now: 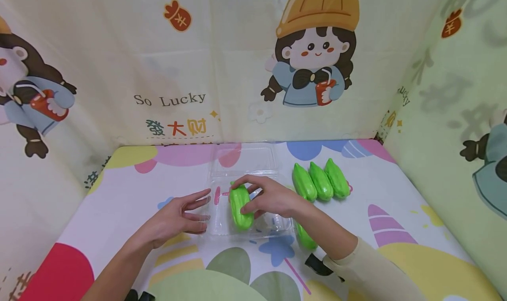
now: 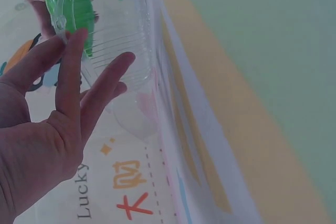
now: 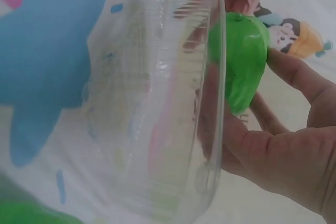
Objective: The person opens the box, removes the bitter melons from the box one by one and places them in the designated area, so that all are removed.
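A plump green cucumber-shaped toy [image 1: 240,208] is in my right hand [image 1: 273,197], gripped between the thumb and fingers. It stands over the clear plastic box [image 1: 220,217], and in the right wrist view the green toy [image 3: 245,51] shows above the box's rim. My left hand [image 1: 178,217] is at the box's left side, its fingers loosely extended. In the left wrist view, fingertips of the left hand [image 2: 52,135] lie right at the rim. The box's hinged lid [image 1: 245,158] lies folded back, away from me.
Right of the box, three similar green toys [image 1: 321,184] lie side by side. Another green toy [image 1: 306,237] lies nearer me, partly hidden by my right forearm. A patterned cloth [image 1: 277,266] covers the table, with printed curtains [image 1: 237,72] behind and at the sides.
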`<state>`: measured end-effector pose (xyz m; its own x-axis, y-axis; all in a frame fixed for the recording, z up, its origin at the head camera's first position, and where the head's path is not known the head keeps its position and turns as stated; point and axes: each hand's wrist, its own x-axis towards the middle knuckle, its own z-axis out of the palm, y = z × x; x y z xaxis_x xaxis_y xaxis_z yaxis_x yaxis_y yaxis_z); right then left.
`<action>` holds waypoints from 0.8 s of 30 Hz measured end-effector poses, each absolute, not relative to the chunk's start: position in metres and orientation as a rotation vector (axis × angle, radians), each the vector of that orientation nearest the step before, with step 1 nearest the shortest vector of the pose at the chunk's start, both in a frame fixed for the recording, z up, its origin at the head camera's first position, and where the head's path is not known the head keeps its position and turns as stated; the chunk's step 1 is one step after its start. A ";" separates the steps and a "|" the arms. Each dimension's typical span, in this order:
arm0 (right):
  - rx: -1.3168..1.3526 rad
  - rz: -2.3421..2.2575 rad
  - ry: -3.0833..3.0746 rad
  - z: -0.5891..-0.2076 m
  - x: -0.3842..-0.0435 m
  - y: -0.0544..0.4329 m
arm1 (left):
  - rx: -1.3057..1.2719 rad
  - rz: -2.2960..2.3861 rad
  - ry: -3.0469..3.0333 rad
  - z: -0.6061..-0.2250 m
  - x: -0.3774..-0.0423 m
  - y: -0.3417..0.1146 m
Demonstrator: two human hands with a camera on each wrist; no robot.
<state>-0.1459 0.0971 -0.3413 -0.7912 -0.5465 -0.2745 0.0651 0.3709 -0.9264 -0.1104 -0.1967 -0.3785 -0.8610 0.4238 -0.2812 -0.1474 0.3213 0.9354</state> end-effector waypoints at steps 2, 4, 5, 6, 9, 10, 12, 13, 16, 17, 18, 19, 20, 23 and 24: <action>-0.403 -1.458 2.077 -0.340 -0.146 0.101 | 0.244 1.572 2.108 -0.378 -0.110 -0.197; -0.393 -1.467 2.080 -0.338 -0.146 0.104 | 0.245 1.577 2.101 -0.378 -0.110 -0.197; -0.388 -1.474 2.081 -0.337 -0.145 0.106 | 0.246 1.579 2.096 -0.378 -0.110 -0.197; -0.386 -1.480 2.081 -0.336 -0.145 0.108 | 0.246 1.581 2.094 -0.378 -0.110 -0.197; -0.389 -1.489 2.093 -0.333 -0.144 0.115 | 0.253 1.582 2.093 -0.378 -0.110 -0.197; -0.394 -1.490 2.097 -0.332 -0.143 0.117 | 0.254 1.583 2.091 -0.378 -0.110 -0.197; -0.408 -1.488 2.102 -0.331 -0.142 0.121 | 0.256 1.588 2.084 -0.377 -0.110 -0.197; -0.414 -1.485 2.106 -0.330 -0.141 0.124 | 0.255 1.589 2.082 -0.377 -0.110 -0.197; -0.428 -1.479 2.119 -0.330 -0.139 0.132 | 0.250 1.592 2.072 -0.378 -0.110 -0.197; -0.433 -1.477 2.123 -0.329 -0.138 0.135 | 0.250 1.592 2.071 -0.378 -0.110 -0.197; -0.435 -1.474 2.129 -0.329 -0.137 0.138 | 0.248 1.590 2.072 -0.378 -0.110 -0.197; -0.433 -1.473 2.133 -0.329 -0.137 0.141 | 0.248 1.591 2.071 -0.378 -0.110 -0.197; -0.432 -1.471 2.138 -0.329 -0.136 0.144 | 0.249 1.592 2.068 -0.378 -0.110 -0.197; -0.414 -1.463 2.153 -0.329 -0.134 0.152 | 0.248 1.598 2.062 -0.378 -0.110 -0.197; -0.410 -1.458 2.158 -0.328 -0.133 0.155 | 0.247 1.600 2.061 -0.378 -0.110 -0.197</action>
<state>-0.1331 0.1546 -0.3281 -0.8301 -0.5060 -0.2344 0.0287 0.3810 -0.9241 -0.1099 -0.1967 -0.3777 -0.8506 0.4426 -0.2840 -0.1653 0.2876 0.9434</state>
